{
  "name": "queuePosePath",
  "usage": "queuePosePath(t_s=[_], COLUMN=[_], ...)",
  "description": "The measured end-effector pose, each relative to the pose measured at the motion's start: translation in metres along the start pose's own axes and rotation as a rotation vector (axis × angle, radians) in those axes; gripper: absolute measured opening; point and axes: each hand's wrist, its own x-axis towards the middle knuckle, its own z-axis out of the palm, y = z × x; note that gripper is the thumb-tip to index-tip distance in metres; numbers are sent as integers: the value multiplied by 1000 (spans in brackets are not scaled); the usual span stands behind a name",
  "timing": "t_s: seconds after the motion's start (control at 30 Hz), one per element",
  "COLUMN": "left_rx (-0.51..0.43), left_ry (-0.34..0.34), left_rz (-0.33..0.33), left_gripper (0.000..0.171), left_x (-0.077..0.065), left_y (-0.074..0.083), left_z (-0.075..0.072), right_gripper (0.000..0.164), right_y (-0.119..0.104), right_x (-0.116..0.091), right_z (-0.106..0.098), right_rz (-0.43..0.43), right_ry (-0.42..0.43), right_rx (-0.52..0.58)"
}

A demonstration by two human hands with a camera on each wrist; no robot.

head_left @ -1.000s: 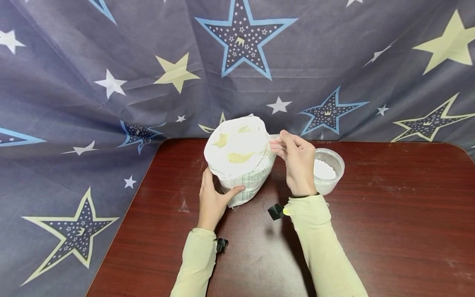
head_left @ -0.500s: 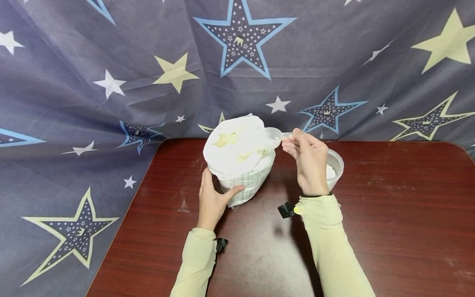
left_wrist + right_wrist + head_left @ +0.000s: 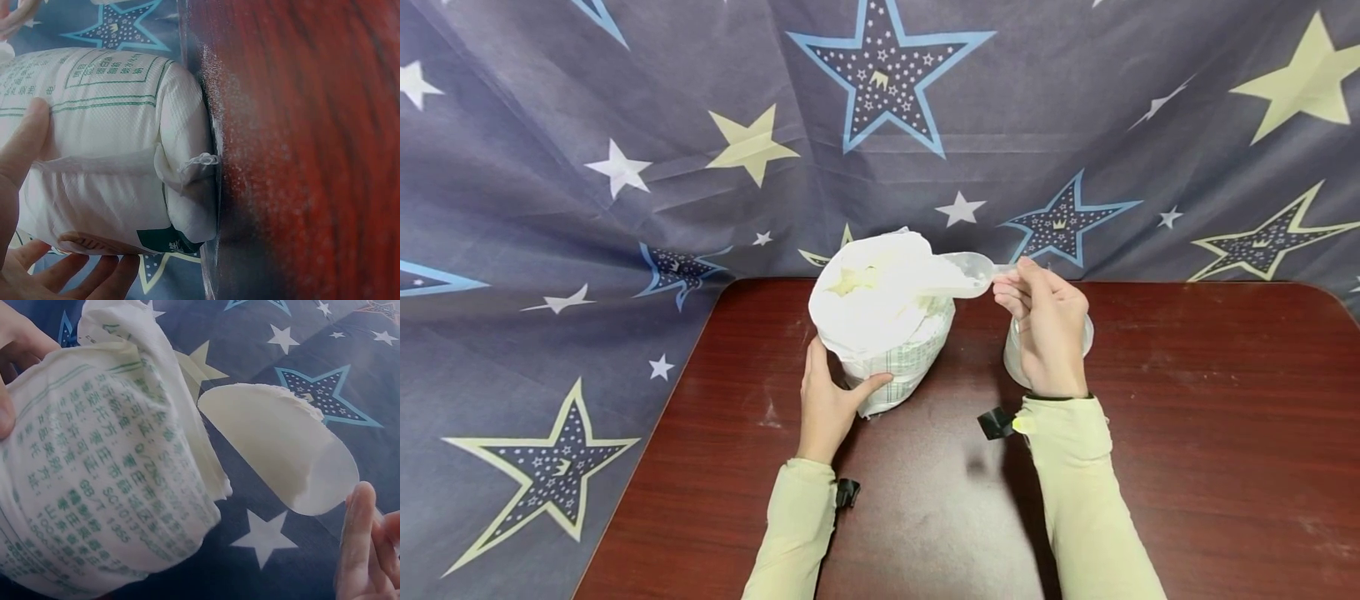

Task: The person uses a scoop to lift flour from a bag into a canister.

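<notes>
An open-topped white woven flour bag with green print stands on the table, its rim rolled outward. My left hand grips its lower near side, thumb across the front and fingers round the other side, as the left wrist view shows. My right hand pinches the handle of a translucent plastic scoop just right of the bag's mouth. White flour fills the scoop and heaps above its edge in the right wrist view. Behind my right hand, partly hidden, stands a clear round tub.
The dark red wooden table carries faint white dust, also beside the bag's base in the left wrist view. A grey cloth printed with stars hangs behind and to the left. Black camera mounts sit at both wrists.
My right hand has moved right, drawing the filled scoop out of the bag's mouth and coming in front of the tub. My left hand keeps its hold on the bag.
</notes>
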Motion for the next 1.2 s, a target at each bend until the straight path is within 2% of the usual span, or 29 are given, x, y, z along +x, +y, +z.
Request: queuePosePath(t_s=[0.67, 1.2], left_rx=[-3, -1], left_ry=[6, -9], left_rz=[-3, -13], left_gripper=[105, 104], left_x=[1, -1], left_y=[-3, -4], left_z=[-2, -2], right_gripper=[17, 13], right_y=[-27, -58], right_x=[3, 2], right_z=[-34, -84], right_rz=[-13, -22], right_ry=[52, 116], right_rx=[110, 195])
